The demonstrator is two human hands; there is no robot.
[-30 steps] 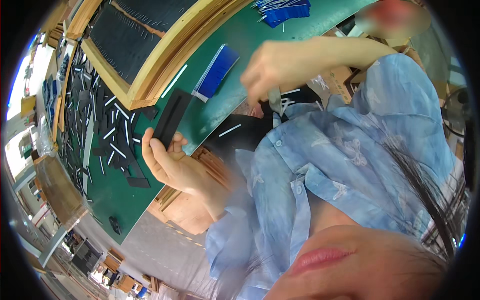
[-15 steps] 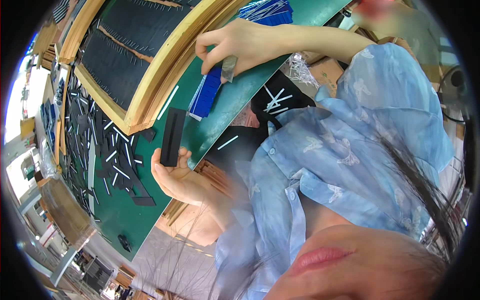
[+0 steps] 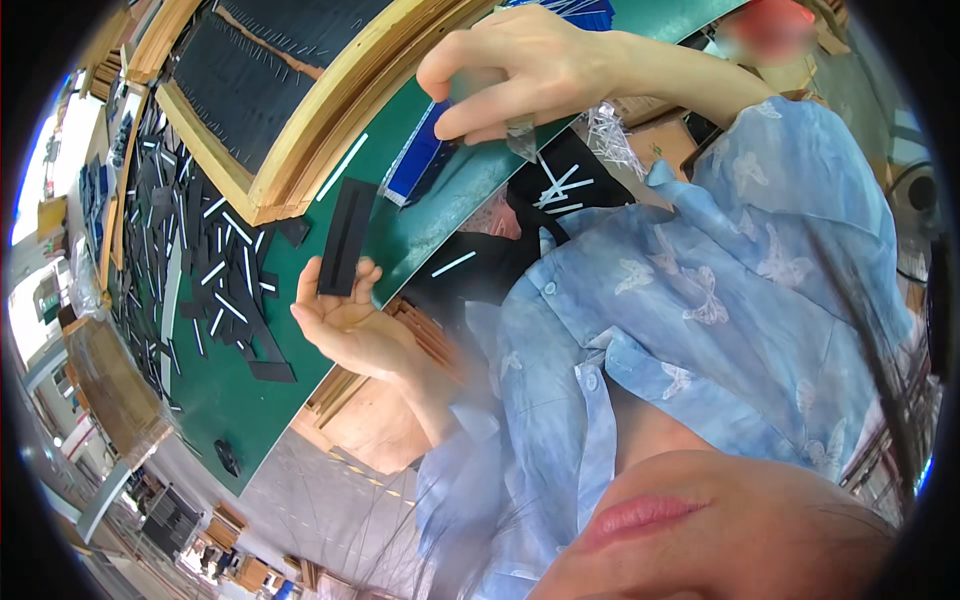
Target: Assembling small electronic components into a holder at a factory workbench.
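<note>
Green tabletop (image 3: 410, 235) lies free between black strip (image 3: 336, 240) and blue stack (image 3: 418, 165); wooden frame (image 3: 345, 105) blocks beyond.

workshop, of the assembly kind, as i find it around me: one green-topped bench (image 3: 225, 405); black and white strips (image 3: 225, 270), loose, many; wooden trays (image 3: 325, 140), stacked; brown carton (image 3: 115, 385), one; grey floor (image 3: 290, 490), striped marking line; wooden-looking pieces (image 3: 225, 525), in the background.

"What have we got at nine o'clock?"
"Our left hand (image 3: 358, 335), holding a black strip (image 3: 348, 238) upright."
"And at twelve?"
"Our right hand (image 3: 540, 70), fingers curled near the blue piece (image 3: 414, 168) at eleven; we can't tell whether it grips anything."
</note>
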